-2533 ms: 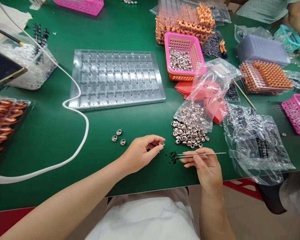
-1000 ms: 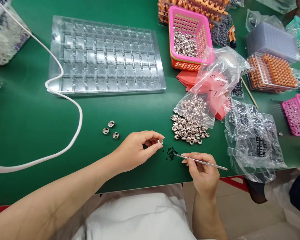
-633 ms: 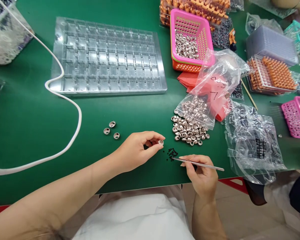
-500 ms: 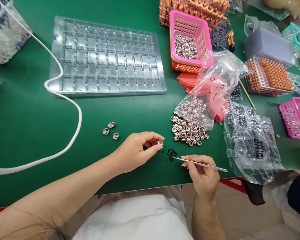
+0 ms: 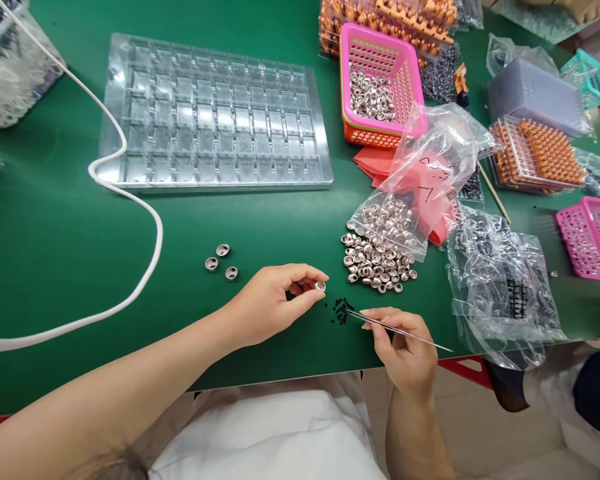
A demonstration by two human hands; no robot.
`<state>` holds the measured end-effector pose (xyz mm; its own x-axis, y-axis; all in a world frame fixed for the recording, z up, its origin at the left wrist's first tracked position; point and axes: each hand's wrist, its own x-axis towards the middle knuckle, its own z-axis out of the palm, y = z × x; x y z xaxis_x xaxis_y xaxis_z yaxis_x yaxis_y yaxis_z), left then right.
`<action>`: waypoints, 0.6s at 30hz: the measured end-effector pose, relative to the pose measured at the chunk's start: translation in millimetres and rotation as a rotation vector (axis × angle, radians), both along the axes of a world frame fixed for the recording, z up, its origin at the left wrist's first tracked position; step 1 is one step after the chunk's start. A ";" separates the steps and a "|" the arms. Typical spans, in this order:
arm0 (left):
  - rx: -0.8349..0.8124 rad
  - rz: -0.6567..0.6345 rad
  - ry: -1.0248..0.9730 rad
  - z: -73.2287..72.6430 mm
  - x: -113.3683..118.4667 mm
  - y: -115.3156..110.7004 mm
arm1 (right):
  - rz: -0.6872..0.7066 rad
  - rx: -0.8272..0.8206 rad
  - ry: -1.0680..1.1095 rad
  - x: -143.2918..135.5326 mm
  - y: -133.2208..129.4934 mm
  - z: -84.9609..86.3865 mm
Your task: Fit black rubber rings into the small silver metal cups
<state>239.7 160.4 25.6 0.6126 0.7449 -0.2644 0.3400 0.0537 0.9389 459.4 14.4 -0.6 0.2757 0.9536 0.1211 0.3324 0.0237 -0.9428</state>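
Between its thumb and fingertips, my left hand pinches a small silvery cup-shaped piece. My right hand grips a pair of metal tweezers, whose tips reach the edge of a little heap of tiny black pieces. Whether the tips hold one of these is too small to tell. Three similar silvery cups lie apart on the green table, left of my left hand. Beyond my right hand, a pile of silvery cups spills from a clear plastic bag.
A clear compartment tray lies at the back. A pink basket holds more silvery pieces. A white cable curves across the left side. Crumpled plastic bags and racks of orange parts are at the right.
The tweezers have turned slightly in my right hand, and their tips have moved up a little at the black heap. My left hand stays in place with its cup.
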 end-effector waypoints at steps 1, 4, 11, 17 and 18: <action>-0.005 -0.003 -0.001 0.3 -0.1 0.1 | 0.008 0.002 -0.007 0.5 0.2 -0.2; -0.007 -0.003 -0.003 1.2 -0.1 0.3 | 0.030 0.005 -0.026 1.8 0.9 -0.4; -0.018 -0.016 0.013 2.6 -0.9 0.9 | 0.063 0.016 -0.073 4.0 1.9 -0.8; -0.010 -0.012 -0.001 0.1 -1.4 1.1 | 0.047 0.049 -0.135 3.9 -0.1 -2.2; -0.003 -0.012 -0.007 -0.8 -1.2 0.7 | 0.035 0.064 -0.132 3.3 -0.1 -2.3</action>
<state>238.5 161.2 24.8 0.6236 0.7365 -0.2621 0.3337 0.0524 0.9412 462.7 14.2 -2.9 0.2200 0.9515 0.2151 0.4515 0.0961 -0.8871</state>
